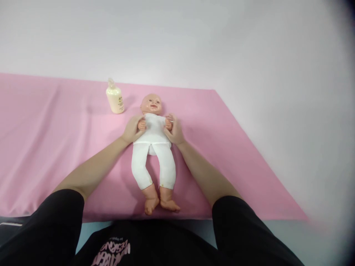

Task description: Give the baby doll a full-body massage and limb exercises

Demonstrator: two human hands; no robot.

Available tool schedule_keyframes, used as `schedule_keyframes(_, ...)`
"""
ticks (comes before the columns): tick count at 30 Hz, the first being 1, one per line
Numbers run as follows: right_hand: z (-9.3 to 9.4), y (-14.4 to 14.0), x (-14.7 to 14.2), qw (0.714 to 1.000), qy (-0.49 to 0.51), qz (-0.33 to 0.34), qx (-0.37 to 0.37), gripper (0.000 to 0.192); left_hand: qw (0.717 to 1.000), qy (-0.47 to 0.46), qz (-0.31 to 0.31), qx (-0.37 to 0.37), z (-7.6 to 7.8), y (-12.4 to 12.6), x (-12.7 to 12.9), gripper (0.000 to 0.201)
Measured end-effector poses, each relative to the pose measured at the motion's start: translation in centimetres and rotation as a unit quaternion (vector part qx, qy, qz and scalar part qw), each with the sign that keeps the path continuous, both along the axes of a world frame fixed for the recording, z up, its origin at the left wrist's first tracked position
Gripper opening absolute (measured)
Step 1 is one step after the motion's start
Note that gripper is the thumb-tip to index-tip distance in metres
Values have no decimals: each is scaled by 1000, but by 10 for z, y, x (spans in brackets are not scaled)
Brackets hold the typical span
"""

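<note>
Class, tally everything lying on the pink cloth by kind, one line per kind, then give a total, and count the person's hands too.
Plastic baby doll in white top and white leggings: 1
Cream lotion bottle with pump top: 1
Hands on the doll, left hand and right hand: 2
Total: 4, all on the pink cloth.

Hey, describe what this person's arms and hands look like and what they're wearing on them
Both arms are bare from above the elbow down, with short black sleeves ending at the upper arms. The left hand and right hand are bare: no gloves, watch or bracelets show. The black shirt carries pink lettering on the chest.
</note>
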State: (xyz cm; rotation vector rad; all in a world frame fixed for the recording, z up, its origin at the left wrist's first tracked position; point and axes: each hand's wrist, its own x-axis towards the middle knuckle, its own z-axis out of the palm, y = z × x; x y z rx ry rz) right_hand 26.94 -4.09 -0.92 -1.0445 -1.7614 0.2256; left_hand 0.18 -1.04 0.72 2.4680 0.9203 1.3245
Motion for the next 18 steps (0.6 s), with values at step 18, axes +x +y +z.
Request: schedule_keyframes(18,-25,34,21,993,8,-88,-80,61,979,-40,137,-149,-29,46,-21,65)
